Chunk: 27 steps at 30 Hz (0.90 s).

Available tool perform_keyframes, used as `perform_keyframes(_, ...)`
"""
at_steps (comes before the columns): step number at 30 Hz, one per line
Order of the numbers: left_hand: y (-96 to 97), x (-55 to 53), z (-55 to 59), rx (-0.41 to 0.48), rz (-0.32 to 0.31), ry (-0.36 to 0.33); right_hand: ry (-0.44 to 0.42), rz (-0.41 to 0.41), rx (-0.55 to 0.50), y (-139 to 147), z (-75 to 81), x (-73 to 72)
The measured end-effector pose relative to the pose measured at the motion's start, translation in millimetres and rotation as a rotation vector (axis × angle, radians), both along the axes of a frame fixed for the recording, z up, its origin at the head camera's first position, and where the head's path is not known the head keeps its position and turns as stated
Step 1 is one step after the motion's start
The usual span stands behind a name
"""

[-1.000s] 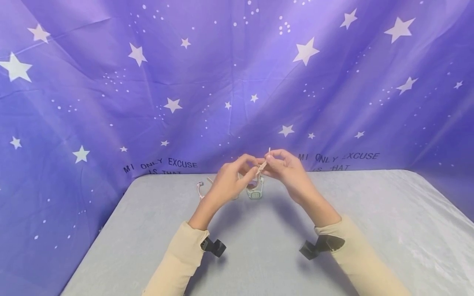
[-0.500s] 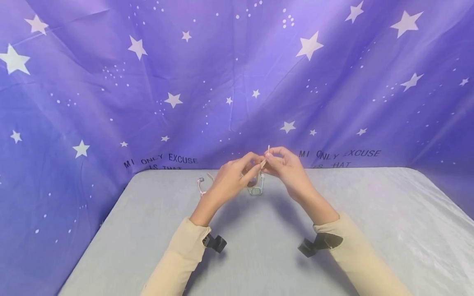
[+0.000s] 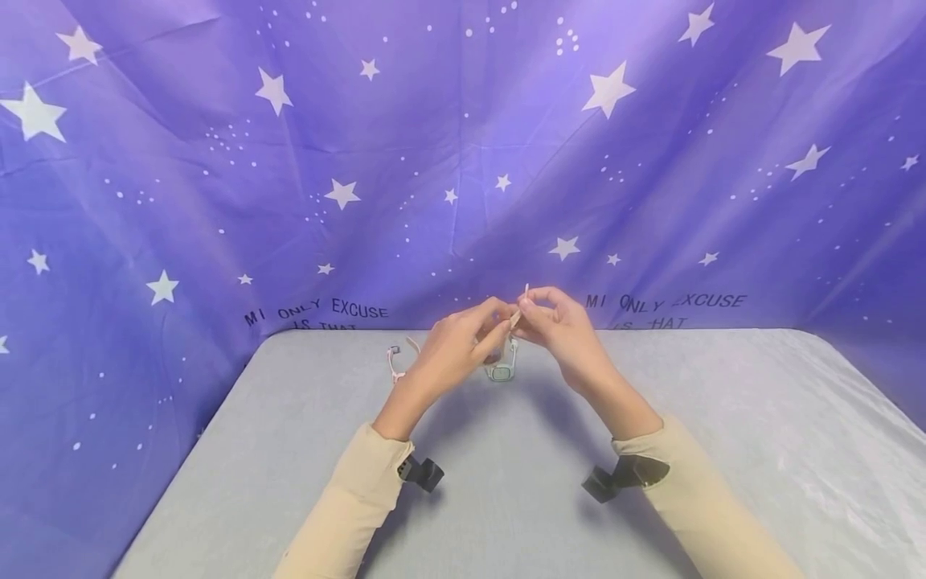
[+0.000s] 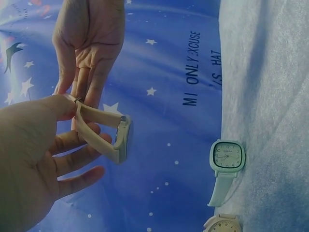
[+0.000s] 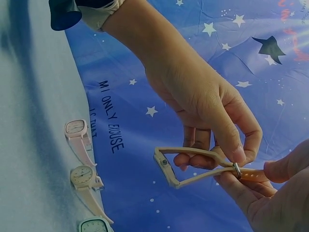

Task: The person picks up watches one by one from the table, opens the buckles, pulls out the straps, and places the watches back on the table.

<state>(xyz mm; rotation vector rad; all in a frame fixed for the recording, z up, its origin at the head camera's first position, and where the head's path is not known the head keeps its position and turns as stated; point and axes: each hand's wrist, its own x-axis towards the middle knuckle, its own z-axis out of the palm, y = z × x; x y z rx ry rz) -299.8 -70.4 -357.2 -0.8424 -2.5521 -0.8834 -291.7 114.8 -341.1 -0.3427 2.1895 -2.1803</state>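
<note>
A beige wristwatch point(image 4: 124, 140) hangs in the air between both hands, its strap bent into a loop. My left hand point(image 3: 459, 346) pinches the strap by the metal buckle point(image 5: 236, 169) between thumb and finger; its other fingers spread behind the loop in the left wrist view. From the other side my right hand point(image 3: 564, 334) pinches the strap, its thumb on the holed strap end point(image 5: 253, 175) that runs out past the buckle. The watch face is turned away from the left wrist camera. In the head view, fingers cover most of this watch.
Behind the hands, a mint green square watch point(image 3: 501, 373) lies on the grey cloth-covered table point(image 3: 506, 498). A cream round watch point(image 5: 83, 177) and a pink watch point(image 5: 76, 127) lie in a row with it. A purple star-printed curtain point(image 3: 405, 145) hangs at the table's far edge.
My left hand has moved slightly right, closer to the right hand's fingers, early in this second. Both hands keep their pinch on the watch strap. The head view has shifted slightly.
</note>
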Motion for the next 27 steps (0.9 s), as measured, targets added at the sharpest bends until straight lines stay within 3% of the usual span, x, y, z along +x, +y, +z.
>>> perform_keyframes(12, 0.1, 1.3, -0.7, 0.039, -0.033, -0.011, -0.006, 0.007, -0.048, 0.2, 0.2, 1.8)
perform_keyframes(16, 0.2, 1.8, 0.3, 0.125, -0.062, -0.074, -0.005, 0.006, -0.054, 0.3, 1.1, 2.2)
perform_keyframes(21, -0.4, 1.4, 0.8, 0.304, -0.110, -0.179, -0.007, 0.001, -0.059, -0.5, 2.7, 2.4)
perform_keyframes(27, -0.6, 1.5, 1.7, 0.485, -0.111, -0.342, -0.006, 0.014, -0.074, -2.2, 3.5, 2.1)
